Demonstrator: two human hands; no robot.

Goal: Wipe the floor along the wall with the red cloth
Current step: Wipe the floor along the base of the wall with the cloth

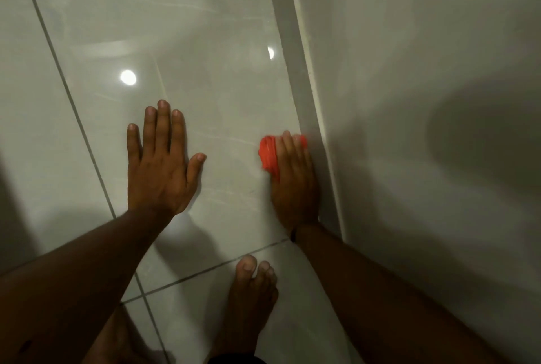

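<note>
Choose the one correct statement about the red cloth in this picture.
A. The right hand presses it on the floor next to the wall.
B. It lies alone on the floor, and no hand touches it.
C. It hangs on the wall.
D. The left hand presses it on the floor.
A. The right hand covers the red cloth at the base of the wall, while the left hand lies flat and empty on the floor.

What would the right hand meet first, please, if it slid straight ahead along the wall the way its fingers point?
Nothing, apparently: beyond the right hand and crumpled red cloth, the glossy tile floor looks free.
</note>
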